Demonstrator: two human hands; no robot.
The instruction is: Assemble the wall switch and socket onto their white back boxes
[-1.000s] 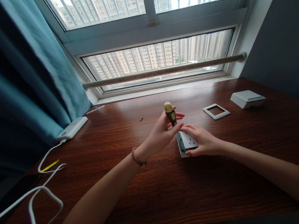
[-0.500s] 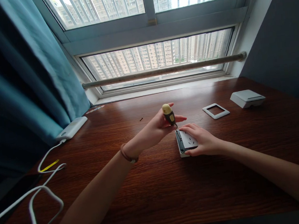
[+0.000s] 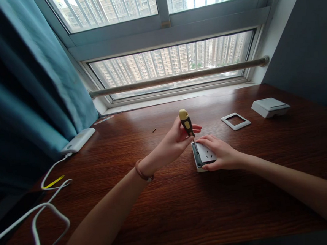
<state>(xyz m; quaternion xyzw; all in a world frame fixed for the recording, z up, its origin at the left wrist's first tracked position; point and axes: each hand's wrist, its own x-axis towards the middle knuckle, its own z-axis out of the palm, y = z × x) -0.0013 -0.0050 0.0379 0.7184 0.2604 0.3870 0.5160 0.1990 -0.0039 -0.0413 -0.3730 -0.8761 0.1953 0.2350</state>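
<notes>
My left hand (image 3: 174, 144) is closed around a small screwdriver (image 3: 185, 122) with a yellow and black handle, held nearly upright. Its tip rests at the upper left corner of a white wall socket (image 3: 204, 154) lying flat on the brown wooden desk (image 3: 170, 202). My right hand (image 3: 223, 154) lies over the socket's right side, fingers curled round its edges, pressing it down. A brown band is on my left wrist.
A loose screw (image 3: 154, 130) lies behind my left hand. A white frame (image 3: 236, 121) and a white box-like part (image 3: 270, 107) sit at the right. A white power bank (image 3: 78, 140) with a looping white cable (image 3: 47, 211) is at the left, by a teal curtain.
The screwdriver handle has tilted slightly and my left fingers have shifted around it, while its tip stays on the socket. My right hand has stayed on the socket.
</notes>
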